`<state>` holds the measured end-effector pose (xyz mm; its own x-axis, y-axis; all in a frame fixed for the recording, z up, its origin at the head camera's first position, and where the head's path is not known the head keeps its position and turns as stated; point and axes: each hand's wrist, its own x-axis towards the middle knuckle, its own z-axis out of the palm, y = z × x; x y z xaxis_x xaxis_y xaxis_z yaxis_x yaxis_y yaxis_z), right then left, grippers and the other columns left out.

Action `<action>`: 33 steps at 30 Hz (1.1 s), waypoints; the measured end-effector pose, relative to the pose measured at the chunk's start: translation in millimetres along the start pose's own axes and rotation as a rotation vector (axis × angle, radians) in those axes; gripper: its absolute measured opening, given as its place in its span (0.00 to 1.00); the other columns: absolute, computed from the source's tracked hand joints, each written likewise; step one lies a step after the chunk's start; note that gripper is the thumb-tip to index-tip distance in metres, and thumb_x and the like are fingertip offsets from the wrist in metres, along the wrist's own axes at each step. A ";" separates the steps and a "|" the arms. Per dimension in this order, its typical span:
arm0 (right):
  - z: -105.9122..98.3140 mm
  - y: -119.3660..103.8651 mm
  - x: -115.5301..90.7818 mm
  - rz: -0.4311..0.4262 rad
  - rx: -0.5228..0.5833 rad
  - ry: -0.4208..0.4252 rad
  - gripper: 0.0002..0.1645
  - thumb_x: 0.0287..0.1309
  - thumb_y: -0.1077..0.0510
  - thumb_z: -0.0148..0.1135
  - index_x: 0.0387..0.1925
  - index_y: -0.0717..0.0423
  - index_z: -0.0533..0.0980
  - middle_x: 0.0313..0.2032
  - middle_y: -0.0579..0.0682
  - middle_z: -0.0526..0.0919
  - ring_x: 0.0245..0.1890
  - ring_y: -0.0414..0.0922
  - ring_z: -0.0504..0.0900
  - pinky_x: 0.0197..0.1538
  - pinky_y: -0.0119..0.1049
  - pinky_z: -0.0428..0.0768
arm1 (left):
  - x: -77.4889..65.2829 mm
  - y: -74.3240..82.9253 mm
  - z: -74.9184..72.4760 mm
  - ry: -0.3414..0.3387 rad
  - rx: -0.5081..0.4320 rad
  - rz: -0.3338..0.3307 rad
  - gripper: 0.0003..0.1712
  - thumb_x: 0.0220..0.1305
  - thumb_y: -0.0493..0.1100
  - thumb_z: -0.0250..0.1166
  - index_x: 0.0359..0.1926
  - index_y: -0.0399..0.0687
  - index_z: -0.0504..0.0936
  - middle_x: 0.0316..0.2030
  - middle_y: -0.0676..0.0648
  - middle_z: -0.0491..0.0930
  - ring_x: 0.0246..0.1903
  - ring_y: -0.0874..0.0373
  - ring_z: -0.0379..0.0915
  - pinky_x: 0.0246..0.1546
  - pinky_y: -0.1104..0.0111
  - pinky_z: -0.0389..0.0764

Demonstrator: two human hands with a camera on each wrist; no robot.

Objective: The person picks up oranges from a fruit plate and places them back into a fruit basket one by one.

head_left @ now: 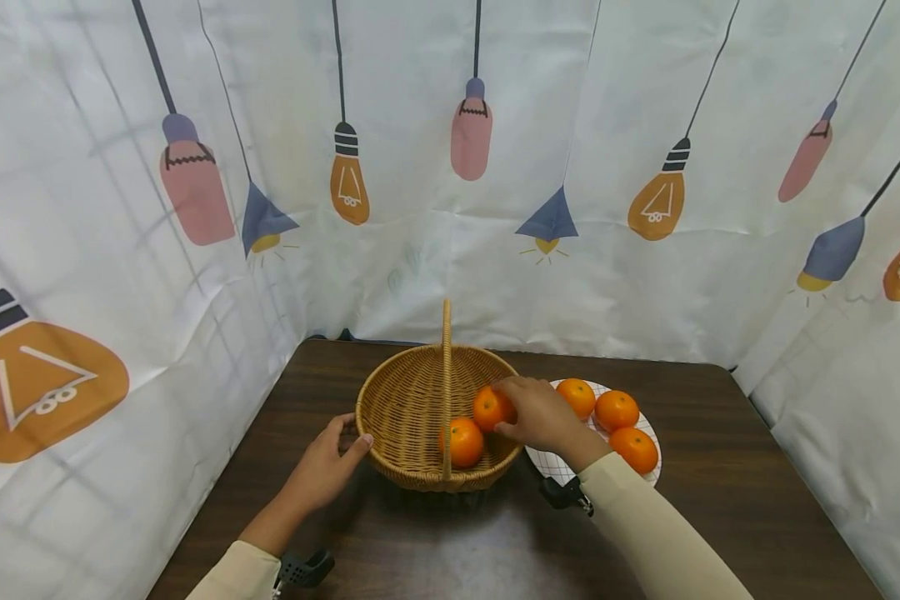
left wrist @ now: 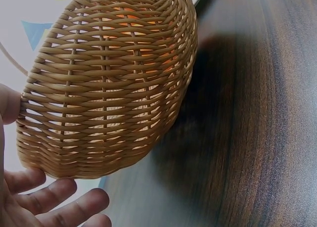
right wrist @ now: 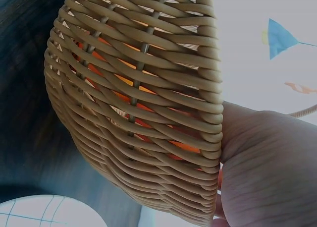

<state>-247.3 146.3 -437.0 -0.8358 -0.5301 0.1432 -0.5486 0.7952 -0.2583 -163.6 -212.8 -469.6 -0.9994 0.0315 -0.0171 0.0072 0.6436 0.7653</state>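
A wicker basket (head_left: 397, 417) with a tall arched handle stands on the table. Inside it, one orange (head_left: 465, 442) lies low, near the handle. My right hand (head_left: 543, 421) reaches over the basket's right rim and grips a second orange (head_left: 491, 407), fingers over its top and thumb at its side. In the right wrist view the basket wall (right wrist: 138, 98) hides most of that grip. At the left rim my left hand (head_left: 326, 467) holds the basket, thumb on the edge. Its other fingers (left wrist: 49, 197) spread by the outer side in the left wrist view.
Right of the basket sits a white plate (head_left: 648, 429) with a grid pattern, partly under my right forearm, bearing several oranges (head_left: 617, 411). The dark wooden table (head_left: 720, 492) ends at a white curtain (head_left: 420, 275) printed with lamps. Both wrists wear black devices (head_left: 562, 493).
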 end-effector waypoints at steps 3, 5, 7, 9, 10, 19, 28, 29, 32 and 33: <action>0.2 0.2 -0.1 -0.014 -0.015 0.007 0.36 0.55 0.45 0.77 0.63 0.52 0.78 0.60 0.51 0.80 0.60 0.55 0.78 0.67 0.55 0.69 | 0.5 0.3 0.0 -0.001 0.003 -0.001 0.38 0.78 0.59 0.56 0.75 0.38 0.60 0.62 0.38 0.73 0.58 0.44 0.75 0.48 0.52 0.81; 0.3 -0.1 -0.3 -0.021 -0.021 0.010 0.35 0.56 0.46 0.77 0.63 0.53 0.78 0.60 0.52 0.81 0.61 0.55 0.77 0.67 0.56 0.68 | 0.3 0.6 0.4 0.001 0.003 0.000 0.38 0.78 0.59 0.56 0.75 0.38 0.60 0.62 0.38 0.74 0.57 0.44 0.76 0.48 0.52 0.81; 0.0 -0.7 -0.9 -0.024 -0.020 0.014 0.34 0.56 0.47 0.77 0.62 0.54 0.78 0.60 0.53 0.81 0.62 0.55 0.76 0.68 0.58 0.67 | 0.0 0.9 0.8 0.004 0.002 0.011 0.38 0.78 0.58 0.56 0.74 0.37 0.61 0.61 0.38 0.74 0.56 0.44 0.76 0.48 0.52 0.81; -0.1 -1.1 -1.4 -0.025 -0.022 0.014 0.34 0.57 0.48 0.77 0.63 0.54 0.78 0.60 0.53 0.80 0.63 0.55 0.76 0.68 0.58 0.66 | -0.7 1.7 1.0 0.009 0.001 0.015 0.37 0.78 0.57 0.57 0.74 0.37 0.61 0.61 0.38 0.75 0.55 0.44 0.77 0.49 0.52 0.81; -0.2 -1.3 -1.6 -0.026 -0.023 0.017 0.34 0.57 0.48 0.77 0.62 0.54 0.78 0.60 0.53 0.81 0.63 0.56 0.76 0.68 0.58 0.66 | -0.9 1.9 1.0 0.012 0.000 0.017 0.37 0.78 0.56 0.58 0.73 0.37 0.62 0.60 0.38 0.75 0.55 0.44 0.77 0.49 0.52 0.81; -0.8 0.0 -5.4 -0.043 0.000 0.044 0.31 0.59 0.49 0.75 0.62 0.54 0.79 0.60 0.54 0.81 0.62 0.55 0.77 0.67 0.54 0.70 | -1.0 1.1 0.6 0.015 0.007 0.012 0.37 0.78 0.56 0.57 0.74 0.36 0.61 0.60 0.38 0.75 0.55 0.44 0.77 0.50 0.51 0.81; -4.6 2.2 -14.1 -0.057 0.063 0.077 0.30 0.61 0.50 0.74 0.62 0.55 0.78 0.59 0.54 0.80 0.63 0.54 0.75 0.65 0.51 0.74 | -0.9 1.3 0.6 0.005 -0.001 0.018 0.39 0.78 0.59 0.56 0.74 0.36 0.61 0.60 0.37 0.75 0.55 0.45 0.77 0.48 0.53 0.81; -5.0 2.7 -15.4 -0.056 0.067 0.076 0.30 0.61 0.50 0.73 0.62 0.55 0.78 0.60 0.54 0.80 0.64 0.54 0.75 0.64 0.51 0.74 | -0.9 1.0 0.9 0.006 0.000 0.018 0.39 0.78 0.59 0.56 0.73 0.36 0.61 0.60 0.38 0.75 0.54 0.45 0.77 0.48 0.53 0.81; -6.6 3.8 -19.9 -0.047 0.076 0.071 0.30 0.63 0.49 0.72 0.63 0.54 0.78 0.62 0.55 0.78 0.64 0.54 0.74 0.62 0.51 0.76 | 0.5 -0.6 1.9 0.013 0.002 0.020 0.37 0.78 0.56 0.57 0.73 0.35 0.61 0.60 0.38 0.75 0.54 0.45 0.78 0.49 0.52 0.81; -7.3 4.2 -21.3 -0.045 0.081 0.071 0.30 0.63 0.49 0.72 0.64 0.54 0.77 0.62 0.55 0.78 0.64 0.55 0.74 0.61 0.52 0.77 | 0.7 -1.2 1.9 0.014 0.003 0.022 0.37 0.78 0.56 0.57 0.73 0.35 0.61 0.60 0.37 0.75 0.54 0.45 0.78 0.49 0.52 0.81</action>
<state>-232.0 163.0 -434.1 -0.8113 -0.5402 0.2235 -0.5845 0.7429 -0.3264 -164.3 -212.1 -471.7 -0.9993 0.0351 0.0083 0.0291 0.6452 0.7634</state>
